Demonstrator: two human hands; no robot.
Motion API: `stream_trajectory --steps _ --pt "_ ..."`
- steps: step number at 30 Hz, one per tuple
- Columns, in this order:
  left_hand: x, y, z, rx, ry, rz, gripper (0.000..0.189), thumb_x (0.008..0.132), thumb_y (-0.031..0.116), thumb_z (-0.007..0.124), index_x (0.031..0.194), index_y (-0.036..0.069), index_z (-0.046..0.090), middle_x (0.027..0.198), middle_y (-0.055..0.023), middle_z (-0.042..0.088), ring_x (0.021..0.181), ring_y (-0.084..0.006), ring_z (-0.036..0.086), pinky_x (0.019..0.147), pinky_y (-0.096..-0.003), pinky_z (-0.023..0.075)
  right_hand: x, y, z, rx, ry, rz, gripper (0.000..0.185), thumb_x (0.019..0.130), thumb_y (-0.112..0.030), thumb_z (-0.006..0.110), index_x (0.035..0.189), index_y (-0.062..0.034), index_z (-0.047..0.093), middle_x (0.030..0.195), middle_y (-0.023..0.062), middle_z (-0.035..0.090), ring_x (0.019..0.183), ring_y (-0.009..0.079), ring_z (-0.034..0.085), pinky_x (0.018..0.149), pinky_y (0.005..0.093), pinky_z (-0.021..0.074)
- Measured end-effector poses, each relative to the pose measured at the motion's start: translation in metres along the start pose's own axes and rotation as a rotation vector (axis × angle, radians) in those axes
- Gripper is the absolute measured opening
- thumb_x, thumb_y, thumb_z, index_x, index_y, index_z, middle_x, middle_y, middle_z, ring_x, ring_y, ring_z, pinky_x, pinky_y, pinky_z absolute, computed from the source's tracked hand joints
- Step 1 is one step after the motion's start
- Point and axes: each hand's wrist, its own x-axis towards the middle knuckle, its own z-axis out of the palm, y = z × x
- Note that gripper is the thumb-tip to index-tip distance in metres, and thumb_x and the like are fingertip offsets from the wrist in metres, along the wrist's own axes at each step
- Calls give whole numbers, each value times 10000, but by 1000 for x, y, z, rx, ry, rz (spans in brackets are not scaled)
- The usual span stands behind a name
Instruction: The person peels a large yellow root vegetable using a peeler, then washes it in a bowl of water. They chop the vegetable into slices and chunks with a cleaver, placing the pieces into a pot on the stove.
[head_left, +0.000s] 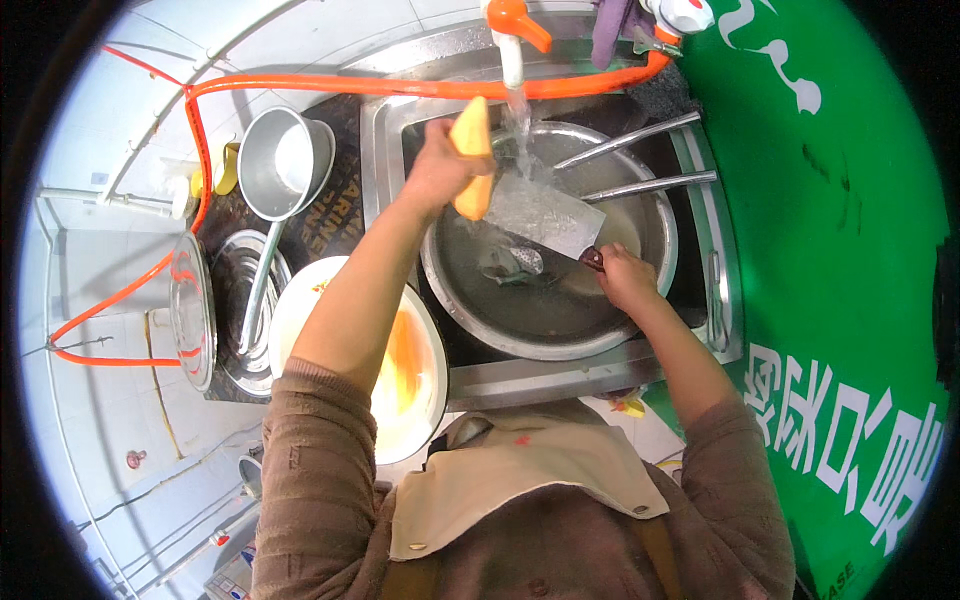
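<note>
My left hand (441, 171) grips a long yellow piece (471, 187), either a sponge or food; I cannot tell which. It is held up just left of the running water (519, 116). In my right hand (628, 277) is the dark handle (592, 259) of a cleaver. Its broad wet blade (551, 214) lies under the stream, above a round metal basin (551, 351) with water in it. A perforated metal utensil (528, 260) shows in the basin beside the blade, partly blurred. The basin stands in a stainless steel sink (525, 382).
An orange-handled tap (517, 22) and an orange hose (322, 84) cross the back. Two metal bars (630, 139) reach over the basin's right side. Left are a metal ladle pot (276, 161), metal lid (193, 311) and white enamel basin (431, 360) with something orange. A green wall (840, 247) bounds the right.
</note>
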Motion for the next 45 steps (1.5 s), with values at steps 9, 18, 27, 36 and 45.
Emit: stream_trajectory --steps 9,18,27,36,45 --pt "-43 11 -47 -522 201 -80 579 721 116 716 1184 -5 390 1047 -106 530 969 -217 548 856 -335 450 41 -44 -7 243 412 -142 293 809 -177 597 1067 -83 494 1039 127 555 897 362 582 726 451 475" --pt "-61 1 -69 -949 229 -161 386 784 123 648 1115 14 482 997 -86 567 928 -219 569 854 -346 454 33 -59 -3 1548 -251 -110 303 930 -278 529 1100 -27 524 711 12 543 523 92 512 466 229 437" --pt "-74 6 -71 -968 210 -201 407 806 174 604 1136 -43 507 1019 -171 604 966 -291 582 915 -413 443 -2 -25 8 1765 -316 -49 319 938 -279 479 1092 -4 528 669 21 518 501 118 491 447 272 425" --pt "-77 20 -62 -1079 83 -175 404 835 237 582 1152 1 499 1003 -164 598 961 -302 579 865 -436 464 71 -38 16 1970 -197 -177 196 878 -213 607 965 -53 535 699 24 550 586 130 545 553 273 474" --pt "-95 33 -75 -1063 133 -145 444 858 413 577 1055 18 522 900 -134 593 801 -271 612 743 -389 507 161 -111 1 2411 159 -105 150 845 -136 648 912 -62 536 732 72 563 656 220 575 702 399 522"
